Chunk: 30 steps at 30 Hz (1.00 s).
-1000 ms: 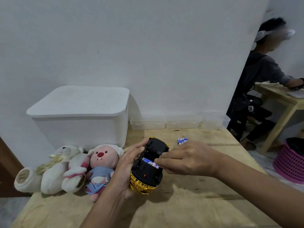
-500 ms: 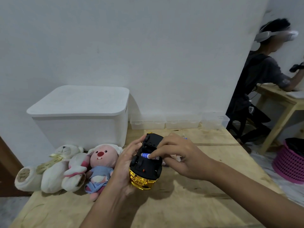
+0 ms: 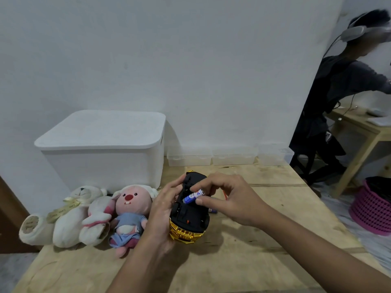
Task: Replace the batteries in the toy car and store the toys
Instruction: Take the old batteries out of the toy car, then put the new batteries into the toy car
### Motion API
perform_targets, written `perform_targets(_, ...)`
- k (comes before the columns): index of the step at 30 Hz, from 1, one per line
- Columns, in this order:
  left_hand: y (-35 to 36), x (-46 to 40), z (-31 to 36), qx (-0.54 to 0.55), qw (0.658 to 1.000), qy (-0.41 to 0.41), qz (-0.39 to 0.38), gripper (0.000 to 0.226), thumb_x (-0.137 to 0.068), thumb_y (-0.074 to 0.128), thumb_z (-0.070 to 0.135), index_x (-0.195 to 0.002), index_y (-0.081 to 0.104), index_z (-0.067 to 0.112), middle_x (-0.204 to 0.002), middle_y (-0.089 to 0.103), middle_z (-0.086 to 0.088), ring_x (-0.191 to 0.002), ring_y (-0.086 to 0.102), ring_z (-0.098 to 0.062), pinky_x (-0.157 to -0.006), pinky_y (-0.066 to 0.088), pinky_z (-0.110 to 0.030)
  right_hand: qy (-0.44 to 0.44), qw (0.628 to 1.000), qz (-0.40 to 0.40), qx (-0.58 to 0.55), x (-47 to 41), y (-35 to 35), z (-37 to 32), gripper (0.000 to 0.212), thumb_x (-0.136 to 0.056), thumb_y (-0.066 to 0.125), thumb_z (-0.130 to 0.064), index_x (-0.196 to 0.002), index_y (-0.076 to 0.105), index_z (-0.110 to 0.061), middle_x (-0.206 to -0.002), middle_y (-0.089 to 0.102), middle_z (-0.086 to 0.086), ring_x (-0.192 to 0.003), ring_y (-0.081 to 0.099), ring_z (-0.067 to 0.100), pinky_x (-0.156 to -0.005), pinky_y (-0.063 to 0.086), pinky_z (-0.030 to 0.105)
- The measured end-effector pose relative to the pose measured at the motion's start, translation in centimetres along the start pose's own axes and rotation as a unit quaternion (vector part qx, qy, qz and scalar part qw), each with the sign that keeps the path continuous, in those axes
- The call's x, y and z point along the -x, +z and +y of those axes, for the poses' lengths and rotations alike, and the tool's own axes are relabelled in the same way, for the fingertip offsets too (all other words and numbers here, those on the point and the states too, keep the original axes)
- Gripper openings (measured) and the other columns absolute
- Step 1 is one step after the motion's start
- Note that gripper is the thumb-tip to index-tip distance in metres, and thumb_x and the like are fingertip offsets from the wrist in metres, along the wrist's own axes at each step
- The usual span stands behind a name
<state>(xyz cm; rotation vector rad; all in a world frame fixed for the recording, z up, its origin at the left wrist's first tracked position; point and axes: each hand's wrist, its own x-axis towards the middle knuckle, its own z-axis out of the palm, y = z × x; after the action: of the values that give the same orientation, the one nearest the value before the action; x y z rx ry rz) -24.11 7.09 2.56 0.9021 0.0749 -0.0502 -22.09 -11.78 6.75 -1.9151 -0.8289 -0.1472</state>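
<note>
My left hand [image 3: 164, 210] grips the toy car [image 3: 191, 218], which is turned belly-up: a black underside with a gold body below. My right hand [image 3: 229, 197] pinches a blue and white battery [image 3: 193, 196] between thumb and forefinger, one end tilted up out of the car's battery bay. A pink-faced plush [image 3: 130, 210] in a blue dress lies left of the car, beside a white rabbit plush [image 3: 98, 218] and a cream bear plush [image 3: 63, 218]. The white lidded storage box [image 3: 105, 144] stands behind them against the wall.
All this rests on a wooden table [image 3: 243, 261]. Small clear plastic containers [image 3: 211, 158] line the wall at the back. A small object [image 3: 213, 211] lies under my right hand. At the right a person [image 3: 338, 92] sits at another table, near a pink basket [image 3: 374, 208].
My right hand has lifted one end of the battery out of the bay; a second ago it pressed flat on the car's underside. The car has tilted slightly in my left hand.
</note>
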Motion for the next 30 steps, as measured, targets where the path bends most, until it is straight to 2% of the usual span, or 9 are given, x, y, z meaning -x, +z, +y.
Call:
perform_targets(4,-0.5,0.3,-0.5,-0.02,0.999,0.03,0.012,0.035,-0.102,0.055,0.009,-0.133,0.07,0.013,-0.124,0.076,-0.017,-0.104,0.076,-0.031,-0.07,0.065,-0.034,0.018,0.997,0.029,-0.072,-0.1,0.1,0.6,0.016,-0.089,0.08,-0.009,-0.104,0.079,-0.016,-0.095,0.075,0.001,-0.085,0.068,0.022,-0.08,0.058,0.04)
perform_targets(8,-1.7,0.2,-0.6,-0.033,0.996,0.062,0.054,0.033,-0.103,0.056,0.012,-0.13,0.072,0.02,-0.124,0.076,-0.012,-0.1,0.076,-0.027,-0.07,0.063,-0.036,0.084,0.984,0.096,-0.122,0.4,-1.0,2.3,0.02,-0.086,0.079,0.007,-0.088,0.077,-0.013,-0.088,0.075,0.003,-0.076,0.065,0.011,-0.071,0.053,0.023)
perform_targets(11,-2.6,0.0,-0.6,-0.032,0.994,0.075,0.071,0.034,-0.103,0.055,0.012,-0.131,0.072,0.021,-0.125,0.076,-0.012,-0.103,0.076,-0.029,-0.073,0.064,-0.039,0.123,0.977,0.124,-0.121,0.7,-1.6,4.4,0.026,-0.083,0.078,0.012,-0.074,0.067,-0.01,-0.09,0.077,0.006,-0.079,0.07,0.016,-0.073,0.055,0.025)
perform_targets(13,-3.0,-0.1,-0.7,-0.031,0.994,0.08,0.073,0.035,-0.103,0.055,0.012,-0.133,0.071,0.02,-0.128,0.075,-0.013,-0.107,0.074,-0.033,-0.076,0.064,-0.04,0.147,0.979,0.115,-0.077,0.8,-1.5,6.0,0.025,-0.083,0.079,0.009,-0.073,0.067,-0.01,-0.091,0.077,0.007,-0.08,0.071,0.018,-0.077,0.056,0.028)
perform_targets(15,-3.2,-0.1,-0.9,-0.033,0.993,0.084,0.07,0.036,-0.103,0.055,0.013,-0.135,0.069,0.019,-0.13,0.074,-0.013,-0.11,0.073,-0.033,-0.079,0.063,-0.041,0.177,0.978,0.106,-0.018,1.1,-0.7,7.3,0.02,-0.085,0.081,-0.001,-0.085,0.076,-0.021,-0.091,0.077,0.001,-0.076,0.067,0.017,-0.075,0.057,0.027)
perform_targets(18,-3.2,0.0,-1.1,-0.028,0.994,0.089,0.063,0.037,-0.103,0.053,0.011,-0.137,0.068,0.017,-0.128,0.075,-0.012,-0.105,0.075,-0.028,-0.076,0.065,-0.037,0.189,0.973,0.1,0.093,1.8,0.9,8.6,0.017,-0.091,0.079,-0.018,-0.096,0.08,-0.034,-0.088,0.076,-0.01,-0.08,0.068,0.004,-0.072,0.05,0.013)
perform_targets(24,-2.8,0.2,-1.4,-0.024,0.994,0.09,0.054,0.037,-0.105,0.05,0.008,-0.137,0.066,0.015,-0.12,0.079,-0.006,-0.098,0.078,-0.021,-0.07,0.065,-0.034,0.144,0.951,0.091,0.258,2.6,2.6,10.6,0.009,-0.092,0.077,-0.031,-0.1,0.081,-0.032,-0.089,0.065,-0.031,-0.101,0.057,0.004,-0.088,0.037,0.014)
perform_targets(27,-2.7,0.2,-1.5,-0.031,0.994,0.089,0.056,0.037,-0.105,0.05,0.008,-0.137,0.067,0.016,-0.122,0.078,-0.008,-0.099,0.078,-0.023,-0.073,0.066,-0.037,0.129,0.948,0.081,0.278,2.6,3.0,11.5,0.009,-0.093,0.076,-0.031,-0.101,0.079,-0.035,-0.09,0.063,-0.031,-0.102,0.054,0.011,-0.086,0.034,0.013)
perform_targets(30,-2.5,0.2,-1.6,-0.036,0.994,0.085,0.054,0.038,-0.105,0.049,0.008,-0.136,0.067,0.018,-0.119,0.079,-0.007,-0.095,0.079,-0.023,-0.069,0.066,-0.035,0.116,0.943,0.077,0.303,2.6,3.0,11.8,0.011,-0.094,0.074,-0.034,-0.104,0.079,-0.035,-0.096,0.062,-0.021,-0.1,0.048,0.011,-0.087,0.035,0.017)
